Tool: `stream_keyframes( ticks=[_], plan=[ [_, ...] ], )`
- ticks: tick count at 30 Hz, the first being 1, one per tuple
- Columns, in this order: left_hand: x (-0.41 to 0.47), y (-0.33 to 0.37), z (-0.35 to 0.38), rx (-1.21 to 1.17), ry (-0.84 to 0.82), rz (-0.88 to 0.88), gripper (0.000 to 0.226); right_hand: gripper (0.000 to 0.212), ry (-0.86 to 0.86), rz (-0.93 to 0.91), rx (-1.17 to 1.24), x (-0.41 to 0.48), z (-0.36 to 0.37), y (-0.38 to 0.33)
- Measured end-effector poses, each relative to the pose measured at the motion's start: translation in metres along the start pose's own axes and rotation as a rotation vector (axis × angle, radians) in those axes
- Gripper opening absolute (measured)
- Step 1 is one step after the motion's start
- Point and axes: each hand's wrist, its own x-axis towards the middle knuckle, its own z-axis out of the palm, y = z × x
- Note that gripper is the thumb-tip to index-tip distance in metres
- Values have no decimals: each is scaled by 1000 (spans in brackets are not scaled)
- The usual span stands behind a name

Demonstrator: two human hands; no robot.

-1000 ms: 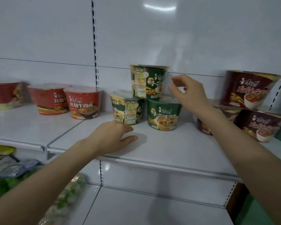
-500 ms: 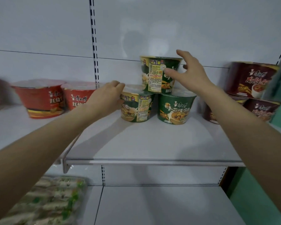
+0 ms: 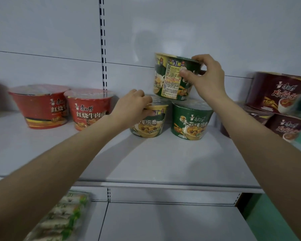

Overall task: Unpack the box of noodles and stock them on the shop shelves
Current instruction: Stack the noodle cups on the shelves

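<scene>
Three green noodle bowls stand in a small pyramid on the white shelf (image 3: 163, 162). My right hand (image 3: 207, 77) grips the top green bowl (image 3: 170, 79) by its rim and side; that bowl rests on the two below. My left hand (image 3: 134, 106) curls round the rim of the lower left green bowl (image 3: 150, 124). The lower right green bowl (image 3: 191, 120) stands untouched beside it. No noodle box is in view.
Two red noodle bowls (image 3: 90, 110) stand to the left on the same shelf. Dark maroon bowls (image 3: 276, 94) are stacked at the right. Packaged goods (image 3: 63, 216) lie on the lower shelf at the left. The shelf's front strip is bare.
My left hand has moved from the shelf's front up to the lower left bowl. My right hand has closed on the top bowl, which has turned slightly.
</scene>
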Motion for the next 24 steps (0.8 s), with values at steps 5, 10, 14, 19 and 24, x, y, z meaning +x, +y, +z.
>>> stream_keyframes(
  ticks=[5,10,14,19,24],
  plan=[
    [-7,-12,-8,-24,-73,-15,62,45,-4,-15,-2,4,-2,2],
    [-4,-12,1,-74,-140,-23,46,44,-15,-10,-28,3,0,7],
    [0,-10,6,-90,-123,-32,42,45,-27,-3,-22,2,1,9],
    [0,-10,7,-112,-118,-37,43,46,-41,0,-15,-1,3,11],
    [2,-12,7,-153,-124,-61,42,44,-37,-8,0,0,1,8]
  ],
)
